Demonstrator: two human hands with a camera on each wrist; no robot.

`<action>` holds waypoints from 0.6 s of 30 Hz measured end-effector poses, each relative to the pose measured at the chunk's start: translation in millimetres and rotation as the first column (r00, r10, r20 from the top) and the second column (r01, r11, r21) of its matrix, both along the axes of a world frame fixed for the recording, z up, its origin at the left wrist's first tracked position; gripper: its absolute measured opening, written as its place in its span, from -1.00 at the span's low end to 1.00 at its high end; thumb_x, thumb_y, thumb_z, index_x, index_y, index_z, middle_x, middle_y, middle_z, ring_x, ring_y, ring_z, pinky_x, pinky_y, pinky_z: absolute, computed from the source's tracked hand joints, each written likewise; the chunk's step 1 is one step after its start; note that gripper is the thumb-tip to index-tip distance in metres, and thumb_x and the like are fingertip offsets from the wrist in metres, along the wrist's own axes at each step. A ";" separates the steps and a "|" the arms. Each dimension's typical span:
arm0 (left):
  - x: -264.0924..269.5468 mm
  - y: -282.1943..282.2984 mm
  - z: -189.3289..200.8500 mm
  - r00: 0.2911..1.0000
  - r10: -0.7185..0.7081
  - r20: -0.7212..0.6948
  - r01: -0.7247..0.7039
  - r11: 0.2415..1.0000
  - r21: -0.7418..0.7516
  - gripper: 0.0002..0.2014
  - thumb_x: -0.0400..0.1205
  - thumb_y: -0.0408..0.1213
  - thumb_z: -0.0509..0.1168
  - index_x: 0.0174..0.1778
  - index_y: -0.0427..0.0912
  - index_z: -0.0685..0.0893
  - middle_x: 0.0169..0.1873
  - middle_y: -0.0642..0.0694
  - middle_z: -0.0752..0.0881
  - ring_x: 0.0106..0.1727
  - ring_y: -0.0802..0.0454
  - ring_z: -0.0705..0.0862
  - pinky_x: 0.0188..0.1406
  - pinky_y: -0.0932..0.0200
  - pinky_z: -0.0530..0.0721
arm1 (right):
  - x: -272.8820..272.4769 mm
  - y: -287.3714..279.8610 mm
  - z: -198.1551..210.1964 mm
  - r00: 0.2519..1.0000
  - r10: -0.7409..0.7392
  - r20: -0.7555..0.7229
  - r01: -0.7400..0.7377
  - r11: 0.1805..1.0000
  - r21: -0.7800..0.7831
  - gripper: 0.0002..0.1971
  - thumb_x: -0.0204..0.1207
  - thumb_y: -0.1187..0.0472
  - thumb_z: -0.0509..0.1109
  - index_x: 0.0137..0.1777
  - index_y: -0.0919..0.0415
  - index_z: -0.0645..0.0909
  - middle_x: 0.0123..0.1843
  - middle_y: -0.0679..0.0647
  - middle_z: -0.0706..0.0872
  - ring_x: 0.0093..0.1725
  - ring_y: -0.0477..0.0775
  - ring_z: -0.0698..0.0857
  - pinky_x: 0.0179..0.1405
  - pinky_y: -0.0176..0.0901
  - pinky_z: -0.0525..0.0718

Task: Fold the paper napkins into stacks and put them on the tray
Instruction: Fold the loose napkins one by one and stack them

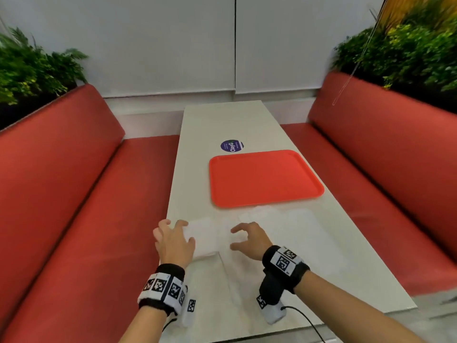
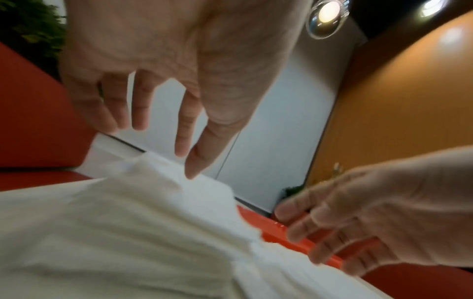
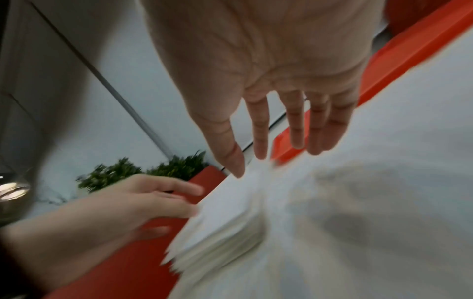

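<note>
A folded stack of white paper napkins (image 1: 204, 237) lies on the white table (image 1: 222, 125) near its front left. My left hand (image 1: 173, 240) hovers over the stack's left edge, fingers spread and relaxed, holding nothing. My right hand (image 1: 247, 237) hovers just right of the stack, fingers loosely bent, empty. More white napkins (image 1: 284, 219) lie flat to the right, hard to tell from the table. The red tray (image 1: 264, 179) sits behind them with nothing on it. In the left wrist view my left hand (image 2: 163, 129) points down at the napkin stack (image 2: 158, 202). The right wrist view shows my right hand (image 3: 276, 145) above the stack (image 3: 230, 218).
Red bench seats (image 1: 86, 194) flank the table on both sides. A round purple sticker (image 1: 232, 146) lies beyond the tray. Green plants (image 1: 32, 70) stand behind the seat backs. The table's left edge runs close to my left hand.
</note>
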State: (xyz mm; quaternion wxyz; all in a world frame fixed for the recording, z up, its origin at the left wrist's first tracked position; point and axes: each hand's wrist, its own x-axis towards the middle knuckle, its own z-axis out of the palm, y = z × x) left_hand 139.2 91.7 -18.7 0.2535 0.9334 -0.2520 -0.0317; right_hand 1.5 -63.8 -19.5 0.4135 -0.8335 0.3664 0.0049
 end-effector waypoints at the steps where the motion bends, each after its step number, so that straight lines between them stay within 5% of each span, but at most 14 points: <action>1: -9.1 -7.2 5.1 0.998 -0.030 0.056 0.032 0.999 -0.039 -0.70 0.54 -0.30 0.43 0.19 -0.04 0.66 0.35 -0.17 0.38 0.37 -0.19 0.33 0.25 -0.08 0.50 | -17.2 -13.6 0.6 0.998 -0.045 -0.045 0.043 0.998 -0.043 -0.57 0.44 0.03 0.53 0.32 -0.03 0.62 0.46 0.14 0.46 0.48 0.23 0.44 0.41 0.05 0.52; 3: -32.5 -28.8 10.5 0.980 -0.198 0.014 0.197 0.963 -0.182 -0.76 0.57 -0.39 0.38 0.14 -0.10 0.69 0.27 -0.11 0.45 0.35 -0.10 0.41 0.27 0.10 0.45 | -50.8 -39.6 1.6 0.978 -0.165 -0.131 0.151 0.982 -0.112 -0.54 0.47 0.01 0.50 0.37 0.00 0.59 0.47 0.16 0.46 0.51 0.25 0.38 0.40 0.07 0.51; 6: -73.9 -69.7 5.5 0.862 -0.407 -0.303 0.321 0.900 -0.296 -0.71 0.61 -0.44 0.33 0.25 -0.19 0.66 0.24 -0.14 0.59 0.19 -0.01 0.59 0.16 0.26 0.51 | -85.1 -65.4 0.2 0.935 -0.298 -0.195 0.279 0.953 -0.117 -0.41 0.49 0.00 0.49 0.50 0.09 0.48 0.51 0.19 0.45 0.53 0.29 0.37 0.43 0.10 0.50; 9: -105.8 -103.0 -9.0 0.746 -0.341 -0.572 0.236 0.939 -0.252 -0.54 0.61 -0.44 0.32 0.46 -0.26 0.49 0.29 -0.25 0.58 0.29 -0.13 0.60 0.25 0.14 0.56 | -99.6 -71.9 -4.6 0.923 -0.354 -0.148 0.357 0.934 -0.007 -0.31 0.49 0.06 0.51 0.58 0.21 0.38 0.53 0.22 0.48 0.50 0.24 0.47 0.42 -0.05 0.48; 11: -117.9 -116.6 -17.6 0.740 -0.306 -0.599 0.195 0.950 -0.245 -0.48 0.59 -0.45 0.31 0.50 -0.27 0.42 0.16 -0.21 0.54 0.24 -0.14 0.57 0.28 0.07 0.57 | -104.0 -71.5 -7.9 0.915 -0.396 -0.072 0.401 0.914 0.062 -0.33 0.50 0.14 0.51 0.58 0.26 0.39 0.47 0.24 0.55 0.43 0.19 0.56 0.25 -0.20 0.48; 14: -125.8 -127.5 -22.8 0.745 -0.282 -0.604 0.136 0.951 -0.277 -0.45 0.55 -0.48 0.35 0.47 -0.24 0.38 0.13 -0.21 0.52 0.09 -0.07 0.53 0.06 0.16 0.53 | -106.1 -70.9 -12.0 0.897 -0.440 0.032 0.438 0.897 0.068 -0.43 0.47 0.23 0.53 0.49 0.27 0.51 0.24 0.21 0.67 0.20 0.14 0.65 0.07 -0.27 0.50; 18: -132.1 -125.3 -21.7 0.666 -0.228 -0.711 -0.046 0.938 -0.345 -0.49 0.53 -0.40 0.46 0.34 -0.16 0.40 0.03 -0.16 0.63 0.01 -0.06 0.62 -0.05 0.18 0.51 | -105.5 -70.1 -15.1 0.872 -0.470 0.139 0.462 0.883 0.086 -0.54 0.44 0.32 0.51 0.37 0.23 0.63 -0.05 0.12 0.71 -0.08 0.03 0.65 -0.14 -0.33 0.54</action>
